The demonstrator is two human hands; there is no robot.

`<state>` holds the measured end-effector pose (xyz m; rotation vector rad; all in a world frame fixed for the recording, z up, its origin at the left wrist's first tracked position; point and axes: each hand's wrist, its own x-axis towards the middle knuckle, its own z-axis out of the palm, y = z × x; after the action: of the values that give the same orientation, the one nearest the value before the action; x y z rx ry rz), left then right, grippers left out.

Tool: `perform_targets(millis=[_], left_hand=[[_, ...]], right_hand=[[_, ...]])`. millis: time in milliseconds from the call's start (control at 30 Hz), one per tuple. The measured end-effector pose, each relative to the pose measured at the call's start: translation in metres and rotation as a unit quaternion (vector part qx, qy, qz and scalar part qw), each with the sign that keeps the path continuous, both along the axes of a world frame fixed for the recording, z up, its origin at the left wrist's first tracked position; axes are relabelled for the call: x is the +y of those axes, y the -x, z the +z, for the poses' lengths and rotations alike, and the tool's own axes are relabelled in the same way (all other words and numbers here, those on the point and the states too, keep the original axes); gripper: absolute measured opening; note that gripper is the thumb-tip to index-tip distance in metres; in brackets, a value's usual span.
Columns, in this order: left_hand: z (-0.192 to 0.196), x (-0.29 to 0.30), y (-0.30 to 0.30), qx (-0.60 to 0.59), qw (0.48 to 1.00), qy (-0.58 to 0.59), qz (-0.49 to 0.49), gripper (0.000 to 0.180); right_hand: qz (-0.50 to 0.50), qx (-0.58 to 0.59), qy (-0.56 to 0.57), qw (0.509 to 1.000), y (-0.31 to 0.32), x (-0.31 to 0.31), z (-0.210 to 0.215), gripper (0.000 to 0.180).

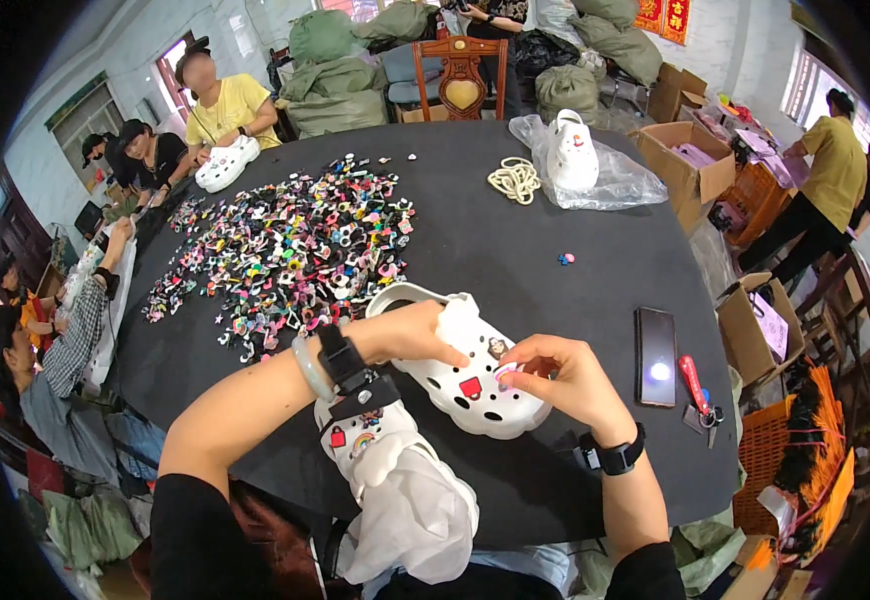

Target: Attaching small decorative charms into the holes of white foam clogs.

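You sit at a large black round table (515, 250); a carved wooden chair (461, 75) stands beyond it, with pale walls (45, 160), bright windows (805, 85) and brown cardboard boxes (690, 165) around.

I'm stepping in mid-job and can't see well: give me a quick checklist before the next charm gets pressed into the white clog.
1. White clog steadied: ok, left hand grips its upper edge.
2. Charm at right hand fingertips: ok, something small and pink, seating cannot tell.
3. Charms already on the clog: ok, a red one and a dark one show.
4. Charm pile within reach: ok, spread on the black table.
5. Phone and red-handled tool apart from the clog: ok.
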<state>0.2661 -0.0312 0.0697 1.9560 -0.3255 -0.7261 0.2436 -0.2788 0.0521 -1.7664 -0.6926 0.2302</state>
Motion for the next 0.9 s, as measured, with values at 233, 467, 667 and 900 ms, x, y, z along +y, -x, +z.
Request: perform_targets(millis=[233,467,667,900], left_hand=[[-0.014,0.012,0.004,0.020,0.997,0.070,-0.005,0.034],[-0.026,0.018,0.004,0.010,0.990,0.138,-0.005,0.028],[-0.027,0.024,-0.002,0.012,0.994,0.108,-0.023,0.027],[-0.029,0.023,-0.005,0.004,0.999,0.041,-0.028,0.029]], right_hand=[[-0.007,-0.022,0.051,0.998,-0.001,0.009,-0.007,0.015],[-0.078,-0.021,-0.017,0.997,0.007,0.031,-0.026,0.016],[-0.120,-0.147,0.032,0.981,0.009,0.047,-0.022,0.016],[-0.087,-0.252,0.190,0.945,0.007,0.057,0.007,0.008]])
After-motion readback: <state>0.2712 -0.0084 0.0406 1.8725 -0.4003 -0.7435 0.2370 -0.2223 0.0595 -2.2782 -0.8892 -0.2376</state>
